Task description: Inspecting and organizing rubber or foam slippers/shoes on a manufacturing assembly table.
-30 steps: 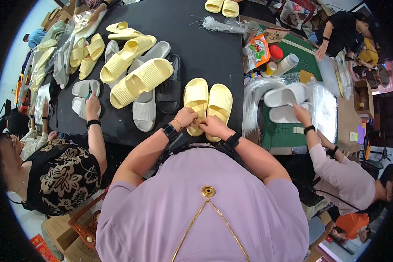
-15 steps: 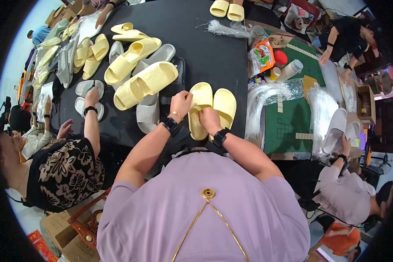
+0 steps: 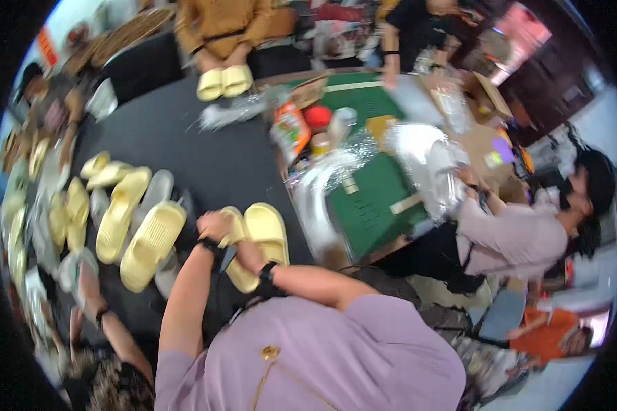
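A pair of pale yellow slide slippers lies side by side on the black table in front of me. Curled against the outer edge of the left yellow slipper (image 3: 238, 277), my left hand (image 3: 214, 225) is closed on its side. My right hand (image 3: 251, 256) crosses over that same slipper, closed at the opening under its strap; its fingertips are hidden. The right yellow slipper (image 3: 266, 222) rests just beyond, untouched. Motion smears the picture, so finger detail is soft.
Left of my hands lie a large ridged yellow slipper (image 3: 154, 240), several more yellow and grey slippers, and a neighbour's hand (image 3: 89, 288). To the right, clear plastic bags (image 3: 322, 205) cover part of a green board (image 3: 373, 198). Opposite, a person holds yellow slippers (image 3: 224, 82).
My view has swung to the right, so the table and slippers sit further left in the picture. Both hands stay at the same yellow slipper.
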### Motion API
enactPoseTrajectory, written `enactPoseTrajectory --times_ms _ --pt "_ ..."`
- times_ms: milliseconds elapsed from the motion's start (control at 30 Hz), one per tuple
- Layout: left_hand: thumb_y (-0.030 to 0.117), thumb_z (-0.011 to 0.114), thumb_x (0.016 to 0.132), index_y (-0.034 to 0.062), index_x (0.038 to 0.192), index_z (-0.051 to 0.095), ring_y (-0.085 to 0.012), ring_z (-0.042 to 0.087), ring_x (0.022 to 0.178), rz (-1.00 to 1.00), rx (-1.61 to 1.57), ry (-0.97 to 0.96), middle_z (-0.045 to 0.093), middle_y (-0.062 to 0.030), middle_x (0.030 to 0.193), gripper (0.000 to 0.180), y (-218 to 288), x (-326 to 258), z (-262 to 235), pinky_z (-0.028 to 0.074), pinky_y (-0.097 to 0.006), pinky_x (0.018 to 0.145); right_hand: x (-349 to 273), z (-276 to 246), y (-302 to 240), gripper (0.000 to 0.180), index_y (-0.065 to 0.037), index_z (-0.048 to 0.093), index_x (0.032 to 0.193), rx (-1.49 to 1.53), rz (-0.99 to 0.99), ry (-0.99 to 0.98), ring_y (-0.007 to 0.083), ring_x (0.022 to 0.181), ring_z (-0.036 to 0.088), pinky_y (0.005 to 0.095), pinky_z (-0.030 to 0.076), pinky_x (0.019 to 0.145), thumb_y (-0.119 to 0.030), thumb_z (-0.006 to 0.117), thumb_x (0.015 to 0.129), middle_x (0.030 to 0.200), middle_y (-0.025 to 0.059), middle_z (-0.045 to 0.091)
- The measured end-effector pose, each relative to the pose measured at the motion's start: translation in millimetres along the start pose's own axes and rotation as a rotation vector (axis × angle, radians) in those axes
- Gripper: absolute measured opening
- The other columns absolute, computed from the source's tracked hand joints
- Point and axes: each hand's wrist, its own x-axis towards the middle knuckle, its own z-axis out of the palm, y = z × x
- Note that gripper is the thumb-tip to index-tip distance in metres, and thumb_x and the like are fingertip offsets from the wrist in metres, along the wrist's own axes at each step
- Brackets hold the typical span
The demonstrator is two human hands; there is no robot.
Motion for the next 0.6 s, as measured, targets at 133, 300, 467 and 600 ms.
enactPoseTrajectory --times_ms 133,300,467,600 --pt "0.044 0.036 0.088 0.005 0.101 0.065 -0.0377 0.057 0.105 -0.227 -0.121 -0.346 0.062 -0.0191 0.109 0.051 13 5 -29 0.039 -0.053 0.09 -10 -10 -6 0.017 -0.003 0.066 0.08 -0.014 -0.084 0.057 0.0397 0.067 0.062 0.0482 0.048 0.056 -0.008 0.049 0.078 0.072 0.0236 0.062" --pt "0.042 0.033 0.09 0.0009 0.104 0.062 -0.0412 0.055 0.102 -0.108 -0.347 -0.363 0.059 -0.0235 0.109 0.052 4 26 4 0.043 -0.044 0.089 -10 -22 -7 0.016 -0.003 0.066 0.079 0.051 -0.023 0.055 0.0399 0.076 0.061 0.0475 0.048 0.065 -0.011 0.052 0.077 0.081 0.0225 0.063" --pt "0.038 0.036 0.089 0.0028 0.1 0.063 -0.0387 0.057 0.099 -0.003 -0.437 -0.435 0.06 -0.0238 0.104 0.046 -20 36 25 0.045 -0.044 0.084 -7 -18 -4 0.019 -0.002 0.067 0.082 -0.004 -0.084 0.049 0.0389 0.074 0.063 0.0466 0.049 0.064 -0.014 0.053 0.079 0.079 0.023 0.063" --pt "0.027 0.037 0.088 0.0042 0.097 0.061 -0.0357 0.06 0.094 0.063 -0.406 -0.394 0.062 -0.0225 0.098 0.034 -28 36 41 0.047 -0.044 0.078 -7 -18 -3 0.02 -0.002 0.067 0.084 -0.003 -0.032 0.021 0.0385 0.074 0.063 0.0456 0.049 0.066 -0.017 0.053 0.079 0.08 0.023 0.064"
